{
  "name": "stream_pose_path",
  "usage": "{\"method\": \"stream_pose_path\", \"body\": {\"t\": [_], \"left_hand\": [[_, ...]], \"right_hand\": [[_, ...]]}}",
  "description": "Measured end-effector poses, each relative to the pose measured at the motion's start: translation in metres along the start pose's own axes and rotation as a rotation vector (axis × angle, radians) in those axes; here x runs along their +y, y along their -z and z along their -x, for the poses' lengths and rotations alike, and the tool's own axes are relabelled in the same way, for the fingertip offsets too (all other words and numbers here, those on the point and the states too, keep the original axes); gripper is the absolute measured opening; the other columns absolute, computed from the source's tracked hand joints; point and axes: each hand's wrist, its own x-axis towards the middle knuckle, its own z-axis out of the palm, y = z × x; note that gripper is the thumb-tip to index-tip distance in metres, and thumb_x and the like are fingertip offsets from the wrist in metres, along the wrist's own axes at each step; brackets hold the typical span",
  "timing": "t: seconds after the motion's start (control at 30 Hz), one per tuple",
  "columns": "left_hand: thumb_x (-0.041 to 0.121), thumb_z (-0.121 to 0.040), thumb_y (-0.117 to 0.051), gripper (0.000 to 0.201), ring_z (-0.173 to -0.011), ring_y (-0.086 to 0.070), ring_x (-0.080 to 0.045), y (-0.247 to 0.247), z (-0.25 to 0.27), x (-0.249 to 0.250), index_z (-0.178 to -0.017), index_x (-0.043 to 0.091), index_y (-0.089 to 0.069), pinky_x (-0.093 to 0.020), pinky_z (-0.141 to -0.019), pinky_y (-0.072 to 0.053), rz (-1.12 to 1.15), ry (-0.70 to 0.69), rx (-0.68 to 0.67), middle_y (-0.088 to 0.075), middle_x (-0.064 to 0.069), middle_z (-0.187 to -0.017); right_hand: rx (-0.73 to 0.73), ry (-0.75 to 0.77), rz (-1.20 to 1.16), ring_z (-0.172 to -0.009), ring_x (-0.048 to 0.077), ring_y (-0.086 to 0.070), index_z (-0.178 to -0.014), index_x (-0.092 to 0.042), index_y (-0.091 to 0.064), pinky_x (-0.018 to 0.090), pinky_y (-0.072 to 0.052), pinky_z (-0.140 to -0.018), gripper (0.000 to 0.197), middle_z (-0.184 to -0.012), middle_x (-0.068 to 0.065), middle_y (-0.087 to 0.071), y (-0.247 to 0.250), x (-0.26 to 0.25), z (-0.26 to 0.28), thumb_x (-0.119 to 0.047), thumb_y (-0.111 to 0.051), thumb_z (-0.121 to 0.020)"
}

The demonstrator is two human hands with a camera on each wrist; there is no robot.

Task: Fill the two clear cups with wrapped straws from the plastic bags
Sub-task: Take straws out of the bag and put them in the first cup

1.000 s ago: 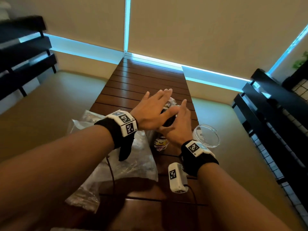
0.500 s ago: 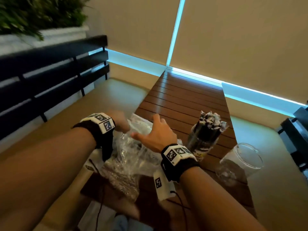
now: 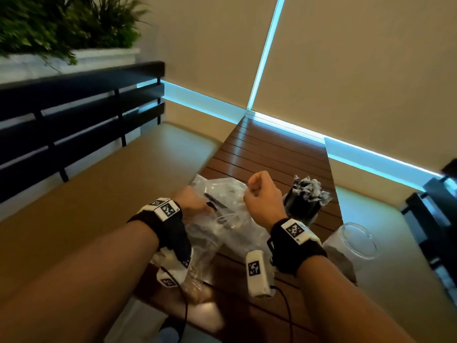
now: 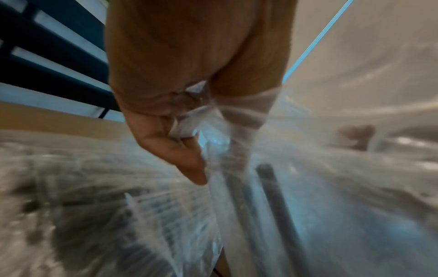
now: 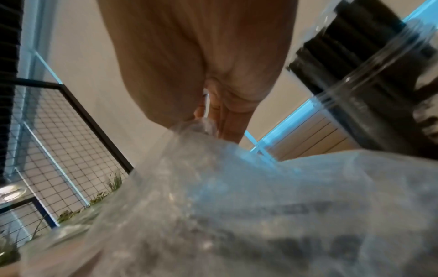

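Pulling the plastic bag (image 3: pixel 222 219) open — both hands (image 3: pixel 262 194) pinch it; next, grab straws for the empty cup (image 3: pixel 356 241).

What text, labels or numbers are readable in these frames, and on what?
None readable.
Wristband tags and: black-and-white square code patterns, no letters.
Filled cup: printing on the straw wrappers too blurred to read.
Plastic bag: dark marks inside, blurred, illegible.
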Motion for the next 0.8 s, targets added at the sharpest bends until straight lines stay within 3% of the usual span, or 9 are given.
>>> {"method": "stream_pose_path", "body": {"t": [0.07, 0.17, 0.23, 0.33, 0.4, 0.5, 0.6, 0.73, 0.8], "left_hand": [[0.018, -0.083, -0.071, 0.020, -0.090, -0.065, -0.033, 0.002, 0.007, 0.015, -0.094, 0.001, -0.069, -0.037, -0.079, -0.054, 0.058, -0.052, 0.081, -0.070, -0.019, -0.101], [0.022, -0.075, -0.068, 0.020, -0.066, -0.056, -0.028, 0.005, 0.010, 0.033, -0.063, 0.009, -0.060, -0.041, -0.063, -0.049, 0.083, -0.119, 0.107, -0.063, -0.019, -0.073], [0.022, -0.080, -0.072, 0.023, -0.066, -0.058, -0.027, 0.007, 0.018, 0.047, -0.063, 0.013, -0.060, -0.038, -0.065, -0.051, 0.043, -0.154, 0.113, -0.065, -0.015, -0.074], [0.027, -0.081, -0.074, 0.021, -0.073, -0.064, -0.026, 0.007, 0.025, 0.059, -0.073, 0.010, -0.067, -0.033, -0.067, -0.053, -0.024, -0.215, 0.138, -0.071, -0.011, -0.080], [0.027, -0.079, -0.075, 0.022, -0.076, -0.067, -0.030, 0.005, 0.024, 0.060, -0.073, 0.008, -0.067, -0.035, -0.069, -0.054, -0.057, -0.225, 0.131, -0.073, -0.017, -0.086], [0.023, -0.075, -0.078, 0.017, -0.082, -0.071, -0.029, 0.004, 0.024, 0.060, -0.081, 0.008, -0.074, -0.039, -0.075, -0.059, -0.041, -0.210, 0.090, -0.074, -0.015, -0.087], [0.025, -0.076, -0.080, 0.018, -0.080, -0.071, -0.024, 0.001, 0.021, 0.059, -0.085, 0.011, -0.076, -0.035, -0.071, -0.059, -0.045, -0.220, 0.058, -0.075, -0.010, -0.086], [0.009, -0.076, -0.078, 0.019, -0.074, -0.067, -0.023, 0.000, 0.023, 0.058, -0.090, -0.002, -0.072, -0.038, -0.071, -0.056, 0.056, -0.209, -0.059, -0.073, -0.015, -0.085], [-0.003, -0.077, -0.072, 0.016, -0.071, -0.063, -0.022, 0.004, 0.025, 0.059, -0.091, -0.010, -0.067, -0.036, -0.066, -0.053, 0.083, -0.204, -0.149, -0.069, -0.018, -0.082]], "right_hand": [[0.071, 0.051, 0.077, -0.075, 0.015, -0.050, -0.088, -0.014, -0.052, 0.024, -0.041, -0.064, 0.017, -0.085, -0.002, -0.056, 0.015, 0.004, 0.000, 0.002, -0.054, -0.085], [0.168, 0.233, 0.340, -0.086, 0.017, -0.047, -0.085, -0.017, -0.056, 0.024, -0.037, -0.073, 0.024, -0.095, -0.001, -0.049, 0.035, 0.005, 0.011, 0.005, -0.061, -0.079], [0.161, 0.434, 0.448, -0.086, 0.018, -0.050, -0.085, -0.015, -0.065, 0.024, -0.040, -0.072, 0.017, -0.094, 0.000, -0.053, 0.045, -0.002, 0.022, 0.001, -0.067, -0.079], [-0.133, 0.559, 0.489, -0.072, 0.014, -0.055, -0.081, -0.013, -0.071, 0.027, -0.048, -0.066, 0.011, -0.087, 0.000, -0.061, 0.046, -0.018, 0.037, -0.006, -0.064, -0.085], [-0.265, 0.526, 0.566, -0.069, 0.012, -0.052, -0.078, -0.010, -0.070, 0.026, -0.042, -0.067, 0.013, -0.082, -0.001, -0.063, 0.044, -0.023, 0.042, -0.006, -0.061, -0.086], [-0.255, 0.356, 0.612, -0.086, 0.011, -0.053, -0.092, -0.009, -0.066, 0.021, -0.036, -0.078, 0.006, -0.092, -0.006, -0.060, 0.042, -0.011, 0.034, -0.008, -0.062, -0.088], [-0.218, 0.219, 0.667, -0.107, 0.020, -0.061, -0.101, -0.014, -0.069, 0.028, -0.047, -0.094, 0.018, -0.110, 0.002, -0.067, 0.033, 0.002, 0.022, -0.023, -0.069, -0.085], [-0.271, 0.079, 0.618, -0.114, 0.020, -0.056, -0.117, -0.018, -0.064, 0.033, -0.049, -0.095, 0.048, -0.119, 0.001, -0.061, 0.018, 0.003, 0.015, -0.028, -0.082, -0.073], [-0.263, 0.058, 0.548, -0.108, 0.019, -0.061, -0.114, -0.020, -0.066, 0.030, -0.050, -0.088, 0.042, -0.113, -0.001, -0.065, 0.015, 0.006, 0.011, -0.026, -0.081, -0.076]]}}
